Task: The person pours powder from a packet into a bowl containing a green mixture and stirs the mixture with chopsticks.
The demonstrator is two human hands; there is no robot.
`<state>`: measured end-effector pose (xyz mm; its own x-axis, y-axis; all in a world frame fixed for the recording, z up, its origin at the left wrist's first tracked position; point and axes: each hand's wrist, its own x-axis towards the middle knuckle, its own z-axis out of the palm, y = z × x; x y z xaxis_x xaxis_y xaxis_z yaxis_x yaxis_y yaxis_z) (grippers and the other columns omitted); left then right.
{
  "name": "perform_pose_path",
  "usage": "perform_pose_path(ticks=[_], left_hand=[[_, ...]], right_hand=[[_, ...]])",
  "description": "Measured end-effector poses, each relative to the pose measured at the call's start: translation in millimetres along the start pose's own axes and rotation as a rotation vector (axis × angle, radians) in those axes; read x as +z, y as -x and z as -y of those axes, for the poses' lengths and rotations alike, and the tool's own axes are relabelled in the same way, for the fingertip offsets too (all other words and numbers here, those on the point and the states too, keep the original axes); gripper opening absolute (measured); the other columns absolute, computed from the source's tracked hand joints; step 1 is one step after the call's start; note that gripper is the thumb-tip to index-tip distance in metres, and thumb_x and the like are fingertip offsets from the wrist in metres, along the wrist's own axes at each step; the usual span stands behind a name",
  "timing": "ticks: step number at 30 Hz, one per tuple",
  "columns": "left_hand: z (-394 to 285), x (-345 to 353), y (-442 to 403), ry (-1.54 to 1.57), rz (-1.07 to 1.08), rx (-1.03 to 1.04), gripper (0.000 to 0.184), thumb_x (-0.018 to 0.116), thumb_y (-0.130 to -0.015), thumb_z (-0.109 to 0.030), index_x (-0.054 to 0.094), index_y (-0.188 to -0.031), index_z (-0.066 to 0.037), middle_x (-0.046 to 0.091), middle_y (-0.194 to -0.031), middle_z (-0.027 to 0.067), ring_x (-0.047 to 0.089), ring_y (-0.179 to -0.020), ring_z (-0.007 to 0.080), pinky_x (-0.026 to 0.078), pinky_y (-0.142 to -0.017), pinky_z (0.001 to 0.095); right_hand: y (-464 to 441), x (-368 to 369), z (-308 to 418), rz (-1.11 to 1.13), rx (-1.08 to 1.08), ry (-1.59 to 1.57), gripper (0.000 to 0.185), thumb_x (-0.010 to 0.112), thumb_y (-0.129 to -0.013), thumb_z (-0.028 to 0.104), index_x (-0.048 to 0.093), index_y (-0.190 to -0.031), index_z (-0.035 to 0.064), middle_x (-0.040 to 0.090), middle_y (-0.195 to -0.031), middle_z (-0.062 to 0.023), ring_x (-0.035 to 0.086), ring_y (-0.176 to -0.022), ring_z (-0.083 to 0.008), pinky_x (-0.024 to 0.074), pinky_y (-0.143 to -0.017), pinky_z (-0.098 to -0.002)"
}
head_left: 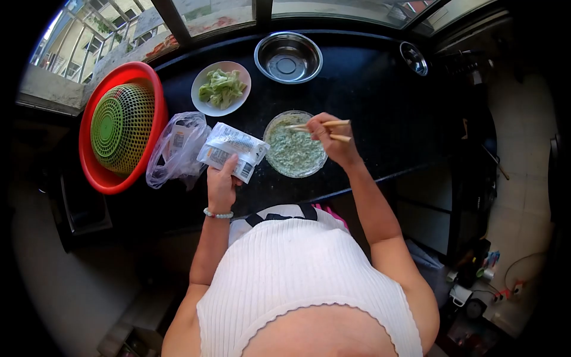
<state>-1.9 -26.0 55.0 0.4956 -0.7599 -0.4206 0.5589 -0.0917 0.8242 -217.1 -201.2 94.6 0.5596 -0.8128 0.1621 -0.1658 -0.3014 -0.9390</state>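
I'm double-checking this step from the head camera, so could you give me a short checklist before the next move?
1. Chopsticks gripped: ok, the right hand has them, angled toward the bowl.
2. Packet secure: ok, the left hand grips its lower edge.
3. Packet opened: cannot tell from this view.
4. Left hand free to steady the bowl: not ok, it is occupied with the packet.
5. Green-and-white mixture evenly blended: cannot tell, too little detail.
6. Metal bowl out of the way: ok, it stands apart, nearer the window.
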Motion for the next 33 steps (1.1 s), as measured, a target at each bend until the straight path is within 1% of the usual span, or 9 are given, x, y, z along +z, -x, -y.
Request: perform_pose_path(ticks=[6, 11, 15, 18, 21, 24, 25, 29, 33], left_hand=[[-10, 10, 8, -0.005, -0.048, 0.02, 0.022, 0.064, -0.09, -0.013, 0.059, -0.107, 0.001, 0.066, -0.08, 0.0066, 0.058, -0.052, 0.0082, 0.04, -0.039, 0.0195], [-2, 23, -4, -0.069, 0.039, 0.074, 0.018, 0.064, -0.091, -0.013, 0.063, -0.1, 0.001, 0.067, -0.077, 0.0054, 0.056, -0.051, 0.0069, 0.041, -0.041, 0.0197], [-1, 51, -12, -0.284, 0.057, 0.241, 0.015, 0.066, -0.09, -0.011, 0.067, -0.093, 0.004, 0.067, -0.076, 0.0043, 0.057, -0.053, 0.0078, 0.044, -0.044, 0.0237], [9, 65, -28, -0.56, 0.073, 0.571, 0.011, 0.07, -0.083, -0.008, 0.066, -0.085, 0.002, 0.066, -0.075, 0.0055, 0.061, -0.06, 0.0201, 0.048, -0.055, 0.033], [-5, 80, -29, -0.9, 0.133, 0.815, 0.008, 0.071, -0.075, -0.006, 0.064, -0.078, -0.004, 0.059, -0.075, 0.0101, 0.059, -0.069, 0.031, 0.047, -0.06, 0.0375], [-4, 84, -35, -1.071, 0.273, 0.918, 0.01, 0.071, -0.077, -0.008, 0.063, -0.079, -0.003, 0.06, -0.076, 0.0101, 0.059, -0.07, 0.0296, 0.046, -0.06, 0.0378], [-2, 86, -36, -1.087, 0.278, 0.938, 0.008, 0.07, -0.076, -0.008, 0.064, -0.078, -0.004, 0.06, -0.077, 0.009, 0.059, -0.072, 0.0288, 0.047, -0.061, 0.0381], [-6, 99, -38, -1.194, 0.258, 0.93, 0.006, 0.069, -0.075, -0.009, 0.064, -0.077, -0.008, 0.059, -0.079, 0.0061, 0.059, -0.077, 0.027, 0.049, -0.064, 0.039], [-14, 103, -40, -1.249, 0.314, 0.938, 0.009, 0.071, -0.075, -0.01, 0.064, -0.081, -0.006, 0.058, -0.077, 0.0069, 0.059, -0.074, 0.0282, 0.047, -0.064, 0.0386]], right_hand=[[17, -37, 16, 0.026, 0.188, 0.074, 0.014, 0.062, -0.093, 0.009, 0.067, -0.084, -0.0011, 0.064, -0.067, -0.0033, 0.058, -0.055, -0.0068, 0.0465, -0.049, -0.0214], [28, 2, 10, 0.104, -0.152, 0.067, 0.013, 0.063, -0.092, 0.009, 0.066, -0.086, -0.0021, 0.067, -0.075, -0.0083, 0.062, -0.058, -0.0124, 0.0482, -0.052, -0.0233], [29, -33, 28, 0.072, 0.308, 0.184, 0.006, 0.066, -0.088, 0.005, 0.066, -0.086, -0.0003, 0.068, -0.08, -0.0105, 0.067, -0.069, -0.0182, 0.0526, -0.06, -0.0292], [31, 0, 16, -0.001, -0.265, 0.289, 0.004, 0.067, -0.086, 0.004, 0.066, -0.085, 0.0004, 0.068, -0.081, -0.0128, 0.068, -0.069, -0.0237, 0.0531, -0.062, -0.0312], [53, -3, 38, 0.181, -0.161, 0.212, 0.003, 0.066, -0.086, 0.002, 0.066, -0.085, -0.0005, 0.067, -0.079, -0.0123, 0.066, -0.066, -0.0225, 0.051, -0.059, -0.0285], [51, -19, 29, 0.024, -0.047, 0.28, 0.004, 0.065, -0.087, 0.002, 0.066, -0.085, -0.0015, 0.067, -0.076, -0.0108, 0.064, -0.062, -0.0172, 0.0494, -0.055, -0.0259], [47, -12, 25, -0.043, -0.102, 0.334, 0.003, 0.066, -0.085, 0.004, 0.066, -0.085, 0.0006, 0.068, -0.079, -0.0135, 0.068, -0.069, -0.0263, 0.0537, -0.061, -0.0309], [59, 5, 38, 0.203, -0.248, 0.302, 0.005, 0.067, -0.085, 0.005, 0.065, -0.086, 0.0009, 0.067, -0.079, -0.0126, 0.067, -0.068, -0.0278, 0.0526, -0.059, -0.0327], [50, -8, 25, -0.078, -0.126, 0.278, 0.005, 0.066, -0.085, 0.004, 0.063, -0.083, 0.0014, 0.064, -0.073, -0.0127, 0.065, -0.064, -0.03, 0.051, -0.057, -0.0346]])
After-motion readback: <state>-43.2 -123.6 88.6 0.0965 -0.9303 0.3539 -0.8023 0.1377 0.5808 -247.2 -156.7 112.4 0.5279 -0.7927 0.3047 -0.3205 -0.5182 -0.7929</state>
